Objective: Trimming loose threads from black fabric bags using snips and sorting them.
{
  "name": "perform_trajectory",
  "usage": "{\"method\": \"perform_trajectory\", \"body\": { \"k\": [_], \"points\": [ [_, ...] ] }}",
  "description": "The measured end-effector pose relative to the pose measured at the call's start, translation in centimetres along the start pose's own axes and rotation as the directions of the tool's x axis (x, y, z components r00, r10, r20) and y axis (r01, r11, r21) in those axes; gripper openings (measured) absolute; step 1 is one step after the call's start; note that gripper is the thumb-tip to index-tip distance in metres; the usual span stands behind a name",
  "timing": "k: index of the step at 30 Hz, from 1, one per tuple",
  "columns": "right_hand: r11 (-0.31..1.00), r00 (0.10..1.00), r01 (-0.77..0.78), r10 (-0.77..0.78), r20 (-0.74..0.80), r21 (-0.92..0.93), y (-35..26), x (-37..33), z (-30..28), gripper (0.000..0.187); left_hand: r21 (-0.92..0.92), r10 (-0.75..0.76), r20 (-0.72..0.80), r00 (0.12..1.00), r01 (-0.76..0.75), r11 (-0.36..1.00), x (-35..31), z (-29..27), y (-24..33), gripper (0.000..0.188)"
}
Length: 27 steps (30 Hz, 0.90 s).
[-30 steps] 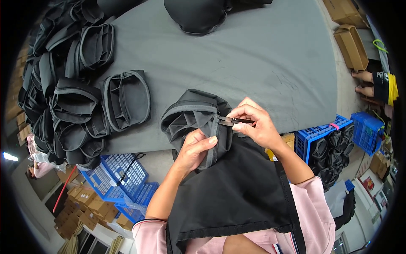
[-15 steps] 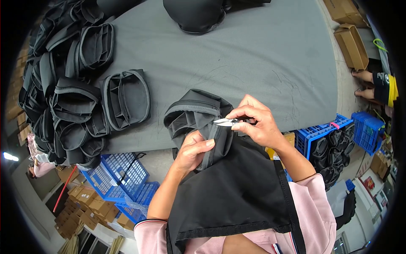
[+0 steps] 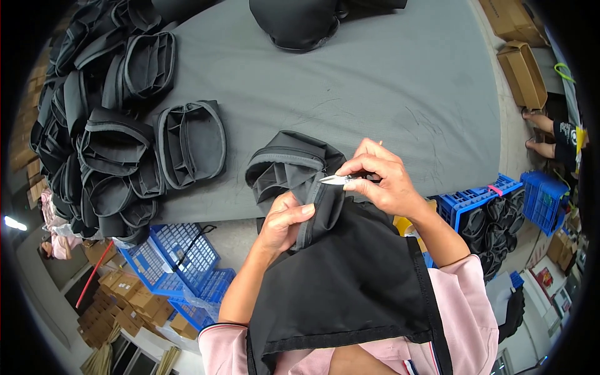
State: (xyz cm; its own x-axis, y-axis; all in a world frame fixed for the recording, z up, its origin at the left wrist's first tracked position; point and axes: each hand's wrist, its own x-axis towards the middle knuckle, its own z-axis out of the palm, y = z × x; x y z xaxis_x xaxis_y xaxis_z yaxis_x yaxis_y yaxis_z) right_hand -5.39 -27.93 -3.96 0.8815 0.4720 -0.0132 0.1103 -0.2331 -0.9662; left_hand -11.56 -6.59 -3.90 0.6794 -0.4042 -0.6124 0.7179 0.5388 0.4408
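Observation:
A black zippered fabric case [image 3: 300, 150] with inner dividers lies unzipped at the table's near edge. My left hand [image 3: 283, 225] is closed on its near side, thumb pressed on the cloth beside the zipper. Between the thumb and fingers of my right hand [image 3: 381, 178] is a small pair of thread snips [image 3: 338, 180], its pointed blades pressed together or nearly so. The blade tips lie against the zipper edge of the case, just above my left thumb. My right palm hides most of the snips' handles.
Many similar black cases [image 3: 112, 144] are heaped on the left of the grey-covered table [image 3: 375, 87]. A rounded black piece [image 3: 294, 25] lies at the far side. Blue crates [image 3: 169, 259] stand below left, and another blue crate [image 3: 481, 194] with black cases is at right. Cardboard boxes and other people are farther off.
The snips' blades have closed from slightly parted, with the tips still at the zipper edge. Both hands keep nearly the same place; the whole view has shifted slightly.

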Motion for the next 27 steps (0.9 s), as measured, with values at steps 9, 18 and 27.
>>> {"method": "perform_trajectory", "body": {
  "k": [9, 18, 27],
  "points": [
    [0.967, 0.991, -0.120, 0.129, -0.025, 0.223, -0.4, 0.2, 0.9, 0.014, -0.051, 0.013, -0.004, 1.000, -0.013, 0.999, 0.2, -0.7, -0.2, 0.041],
    [0.860, 0.962, -0.168, 0.250, -0.110, 0.483, -0.7, 0.1, 0.5, 0.020, -0.276, 0.147, -0.086, 0.985, -0.165, 0.947, 0.2, -0.2, 1.2, 0.023],
    [0.970, 0.970, -0.226, 0.232, -0.072, 0.087, -0.9, 4.4, 1.4, 0.019, -0.001, 0.115, -0.107, 0.988, -0.116, 0.993, 0.8, 0.8, 0.1, 0.010]
  ]
}}
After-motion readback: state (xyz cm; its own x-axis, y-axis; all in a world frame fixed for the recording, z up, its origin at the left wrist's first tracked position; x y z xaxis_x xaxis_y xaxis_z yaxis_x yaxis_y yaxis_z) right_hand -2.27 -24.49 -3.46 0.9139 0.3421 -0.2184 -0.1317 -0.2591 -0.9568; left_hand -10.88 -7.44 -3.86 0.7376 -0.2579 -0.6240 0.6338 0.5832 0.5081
